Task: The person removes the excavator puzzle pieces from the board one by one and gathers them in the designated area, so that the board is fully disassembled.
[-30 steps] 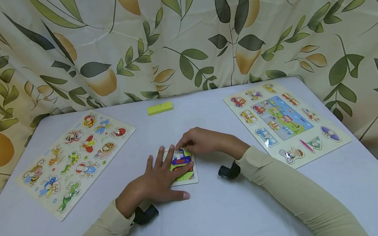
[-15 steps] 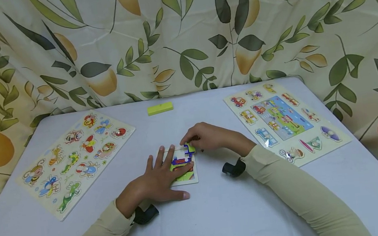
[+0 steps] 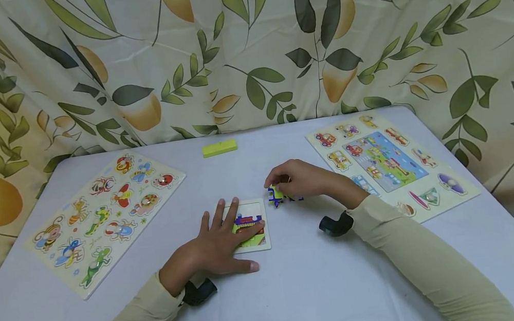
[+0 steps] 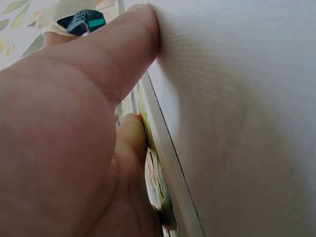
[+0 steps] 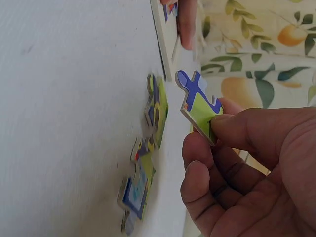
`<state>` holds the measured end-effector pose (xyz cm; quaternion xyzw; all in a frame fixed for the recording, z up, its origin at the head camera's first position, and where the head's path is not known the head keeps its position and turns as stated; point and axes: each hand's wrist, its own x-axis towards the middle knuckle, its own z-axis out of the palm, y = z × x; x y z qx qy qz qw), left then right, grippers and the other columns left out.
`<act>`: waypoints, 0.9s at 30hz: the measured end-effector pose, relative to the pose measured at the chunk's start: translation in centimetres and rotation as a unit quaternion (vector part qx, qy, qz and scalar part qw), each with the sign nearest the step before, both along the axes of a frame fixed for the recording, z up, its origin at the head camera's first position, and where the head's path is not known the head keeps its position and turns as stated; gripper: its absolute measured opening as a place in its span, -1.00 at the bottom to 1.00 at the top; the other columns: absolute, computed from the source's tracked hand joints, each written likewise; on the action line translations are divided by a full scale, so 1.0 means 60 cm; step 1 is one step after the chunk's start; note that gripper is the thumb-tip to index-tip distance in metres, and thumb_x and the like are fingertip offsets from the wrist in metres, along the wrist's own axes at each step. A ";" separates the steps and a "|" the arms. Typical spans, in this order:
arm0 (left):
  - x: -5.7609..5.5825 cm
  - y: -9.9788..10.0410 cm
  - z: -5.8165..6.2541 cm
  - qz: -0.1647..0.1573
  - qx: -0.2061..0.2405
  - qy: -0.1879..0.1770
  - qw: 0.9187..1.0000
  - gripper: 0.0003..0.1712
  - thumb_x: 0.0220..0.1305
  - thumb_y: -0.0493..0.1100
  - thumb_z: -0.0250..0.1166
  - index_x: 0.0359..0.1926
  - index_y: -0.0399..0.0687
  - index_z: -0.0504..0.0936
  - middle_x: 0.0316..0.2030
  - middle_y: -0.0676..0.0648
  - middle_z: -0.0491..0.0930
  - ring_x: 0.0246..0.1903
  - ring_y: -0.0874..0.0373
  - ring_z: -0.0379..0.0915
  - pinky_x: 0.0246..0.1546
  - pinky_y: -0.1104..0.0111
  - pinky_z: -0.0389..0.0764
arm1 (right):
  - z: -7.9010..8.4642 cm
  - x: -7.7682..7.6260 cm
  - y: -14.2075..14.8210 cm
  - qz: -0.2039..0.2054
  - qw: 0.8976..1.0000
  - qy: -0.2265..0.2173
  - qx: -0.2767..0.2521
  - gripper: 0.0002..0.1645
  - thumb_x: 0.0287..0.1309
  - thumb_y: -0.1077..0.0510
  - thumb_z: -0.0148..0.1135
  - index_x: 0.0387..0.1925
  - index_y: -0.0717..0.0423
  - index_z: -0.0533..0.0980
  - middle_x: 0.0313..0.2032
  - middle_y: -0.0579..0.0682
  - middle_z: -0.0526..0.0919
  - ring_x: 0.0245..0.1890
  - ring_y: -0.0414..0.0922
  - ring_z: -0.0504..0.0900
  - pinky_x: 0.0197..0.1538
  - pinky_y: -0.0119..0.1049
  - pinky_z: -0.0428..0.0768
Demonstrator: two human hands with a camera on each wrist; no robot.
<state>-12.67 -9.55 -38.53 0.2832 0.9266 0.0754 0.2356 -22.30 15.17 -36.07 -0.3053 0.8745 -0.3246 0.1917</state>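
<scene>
My left hand (image 3: pixel 213 241) lies with spread fingers over a small jigsaw board (image 3: pixel 266 232). The lower part of its picture, green with a purple and red vehicle, shows between the fingers; the upper part is bare white. In the left wrist view the thumb (image 4: pixel 133 34) touches the cloth beside the board's edge (image 4: pixel 170 148). Between thumb and fingertips, my right hand (image 3: pixel 302 179) pinches a green and purple puzzle piece (image 5: pixel 200 101), raised off the table to the right of the board. Loose puzzle pieces (image 5: pixel 140 185) lie on the cloth below that hand.
A peg puzzle of insects (image 3: pixel 109 216) lies on the left and a vehicle peg puzzle (image 3: pixel 334 145) on the right. Towards the back sits a yellow-green block (image 3: pixel 219 148). Behind the white-covered table (image 3: pixel 297 291) hangs a leaf-patterned curtain (image 3: pixel 251 52).
My right hand has lifted a puzzle piece out of the board's upper part and carried it to the right. White backing shows where it was. My left hand has stayed in place.
</scene>
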 end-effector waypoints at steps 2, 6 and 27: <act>0.001 -0.001 0.000 0.003 0.002 0.001 1.000 -0.04 0.09 0.51 0.19 0.47 0.60 0.04 0.50 -0.20 -0.53 0.41 -0.28 -0.73 0.25 -0.30 -0.38 | 0.002 0.000 0.006 -0.003 1.000 0.003 -0.004 -0.75 0.28 0.37 0.14 -0.09 0.15 0.65 -0.20 -0.06 0.65 -0.25 -0.10 0.52 -0.11 -0.24 0.53; 0.001 -0.002 -0.001 0.006 -0.003 0.000 1.000 -0.04 0.09 0.51 0.19 0.47 0.61 0.03 0.50 -0.19 -0.54 0.41 -0.27 -0.75 0.26 -0.29 -0.38 | 0.004 0.003 0.019 -0.005 1.000 0.003 -0.011 -0.75 0.27 0.36 0.14 -0.10 0.16 0.65 -0.15 -0.04 0.66 -0.25 -0.09 0.55 -0.16 -0.23 0.55; 0.001 0.001 -0.001 0.005 -0.002 0.002 1.000 -0.04 0.09 0.50 0.20 0.48 0.60 0.03 0.50 -0.18 -0.52 0.42 -0.26 -0.73 0.26 -0.28 -0.40 | -0.004 0.001 0.100 -0.031 0.999 0.034 -0.001 -0.77 0.23 0.43 0.14 -0.17 0.23 0.66 -0.18 0.03 0.69 -0.22 -0.07 0.55 -0.12 -0.17 0.53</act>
